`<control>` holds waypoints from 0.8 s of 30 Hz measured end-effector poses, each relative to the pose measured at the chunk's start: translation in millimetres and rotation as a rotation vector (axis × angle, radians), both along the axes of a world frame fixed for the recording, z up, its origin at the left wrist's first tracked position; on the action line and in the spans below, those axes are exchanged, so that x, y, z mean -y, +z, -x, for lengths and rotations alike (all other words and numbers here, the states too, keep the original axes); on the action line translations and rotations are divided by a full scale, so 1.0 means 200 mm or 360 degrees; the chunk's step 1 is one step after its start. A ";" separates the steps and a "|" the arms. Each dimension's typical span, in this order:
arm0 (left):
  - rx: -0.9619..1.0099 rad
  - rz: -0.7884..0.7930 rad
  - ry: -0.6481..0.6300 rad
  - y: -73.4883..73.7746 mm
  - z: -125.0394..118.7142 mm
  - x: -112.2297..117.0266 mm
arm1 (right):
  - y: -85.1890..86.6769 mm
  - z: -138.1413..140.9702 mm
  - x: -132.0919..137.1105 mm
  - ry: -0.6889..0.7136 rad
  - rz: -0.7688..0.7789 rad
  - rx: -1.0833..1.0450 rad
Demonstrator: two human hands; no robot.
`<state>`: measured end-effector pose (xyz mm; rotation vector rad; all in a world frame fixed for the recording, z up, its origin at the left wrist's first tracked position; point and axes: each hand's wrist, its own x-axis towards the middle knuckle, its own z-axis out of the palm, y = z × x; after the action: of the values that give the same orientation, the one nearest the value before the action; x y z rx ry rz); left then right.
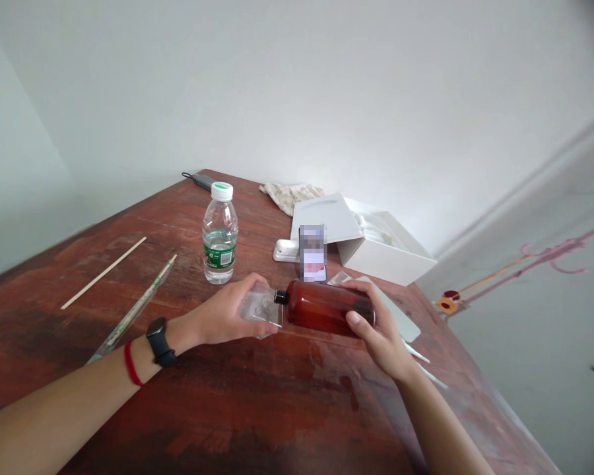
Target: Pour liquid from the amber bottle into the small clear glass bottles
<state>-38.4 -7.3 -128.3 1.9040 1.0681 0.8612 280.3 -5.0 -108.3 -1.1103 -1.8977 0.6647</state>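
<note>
I have the red-brown table (277, 409) spread beneath everything, and I read my clock from the amber bottle (321, 307), twelve pointing away toward the wall (297, 99). The bottle lies sideways in my right hand (383, 330) at three o'clock, thumb along the near side by the base, fingers wrapped over the far side. Its black tip (280, 297) points to nine, where my left hand (230, 309) grips the clear container (258, 305), thumb near, fingers far. Tip and container overlap in my view; I can't tell whether they touch. At one o'clock sits the open white box (389, 254), its lid tilted down; at eleven, a crumpled cloth (292, 194) lies farther off. The water bottle (220, 231) stands upright at ten, just beyond my left hand. Close behind the amber bottle, just shy of twelve, the phone (313, 254) stands in the way, with a white case (286, 248) beside it. Out toward nine lie a wrapped stick (141, 305) and a thinner bare stick (103, 272).
</note>
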 end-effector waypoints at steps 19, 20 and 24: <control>-0.0007 0.0012 -0.0008 0.00 0.00 0.00 | -0.01 0.00 0.00 -0.0012 -0.0009 -0.0013; -0.0005 0.0018 -0.0008 0.00 0.00 0.00 | 0.00 0.00 0.00 -0.0015 -0.0009 -0.0006; -0.0006 0.0025 0.0002 0.00 0.00 0.00 | 0.00 0.01 0.00 -0.0037 -0.0020 0.0018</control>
<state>-38.0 -7.2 -127.7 1.8926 1.0752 0.8480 279.0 -5.8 -108.5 -1.1286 -1.8931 0.6341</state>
